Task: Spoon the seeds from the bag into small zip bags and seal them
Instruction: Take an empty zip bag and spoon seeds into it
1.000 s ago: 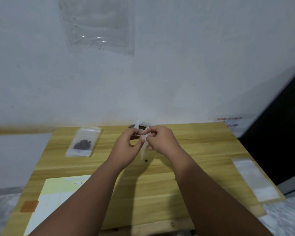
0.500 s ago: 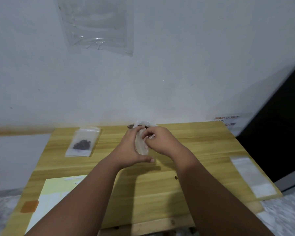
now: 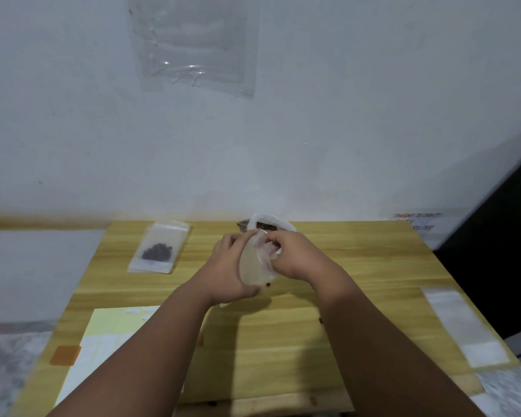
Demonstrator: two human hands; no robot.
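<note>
Both hands meet over the middle of the wooden table [image 3: 283, 341]. My left hand [image 3: 227, 266] cups a small clear zip bag [image 3: 254, 264] from the left and below. My right hand [image 3: 295, 254] pinches the bag's top edge from the right. The bag looks empty. Just behind the hands lies the open seed bag [image 3: 268, 225] with dark seeds inside, partly hidden by my fingers. At the back left lies a filled zip bag [image 3: 160, 246] holding dark seeds. One loose seed [image 3: 268, 285] rests on the table under the held bag.
A strip of clear empty bags [image 3: 463, 323] lies along the table's right edge. A yellow sheet with white labels [image 3: 103, 341] lies at the front left, an orange tab [image 3: 65, 355] beside it. A white wall rises right behind the table. A dark panel stands at the right.
The small bag, a narrow strip pinched between both hands a second ago, now lies broad in my left palm. My right hand's fingers moved to its top edge.
</note>
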